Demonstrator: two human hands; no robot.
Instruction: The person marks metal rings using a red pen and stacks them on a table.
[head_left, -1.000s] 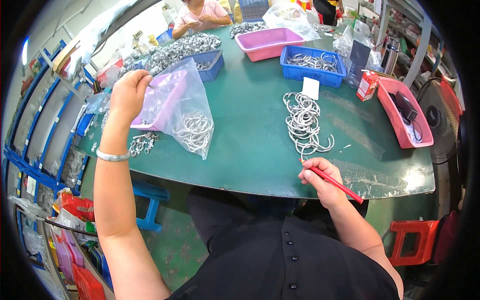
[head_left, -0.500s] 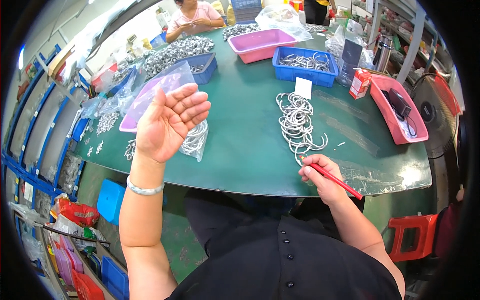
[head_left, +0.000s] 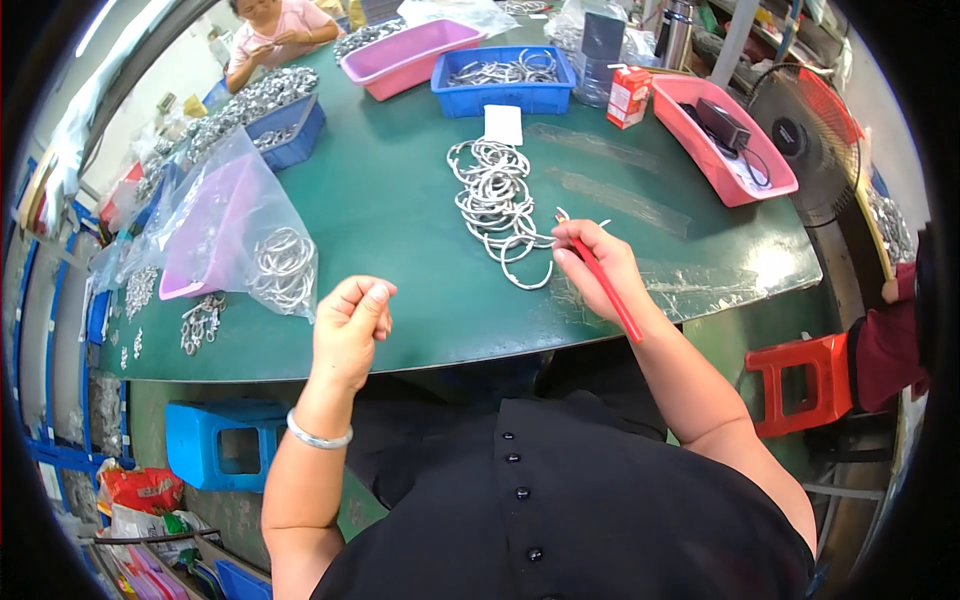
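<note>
Pen [head_left: 608, 291] (or a pen-like stick), plain red, lies in the right hand [head_left: 616, 264], whose thumb and fingers are closed around it near its far end, just above the tabletop [head_left: 390, 210]. Silvery rings [head_left: 497, 190] lie in a tangled heap just beyond and to the left of that hand, below a white card [head_left: 503, 126] and a blue bin [head_left: 503, 102]. The left hand [head_left: 350, 325] is curled closed, thumb against forefinger; whether anything is inside cannot be told. Left of it, a clear bag [head_left: 230, 190] holds more rings.

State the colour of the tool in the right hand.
The tool is red; see head view.
</note>
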